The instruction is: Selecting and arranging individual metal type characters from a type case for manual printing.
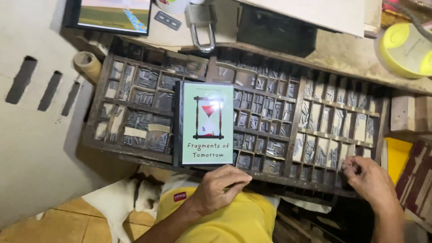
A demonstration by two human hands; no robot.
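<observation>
A dark wooden type case with many small compartments of metal type spreads in front of me. A pale green book with an hourglass picture on its cover lies on the case's left half. My left hand sits at the case's front edge just below the book, fingers curled around something thin and dark that I cannot make out. My right hand reaches into the compartments at the case's front right corner, fingertips pinched among the type pieces.
A large padlock and a framed picture lie behind the case. A tape roll sits at its left corner, a yellow round object at the back right. A white dog lies on the floor by my yellow-clad lap.
</observation>
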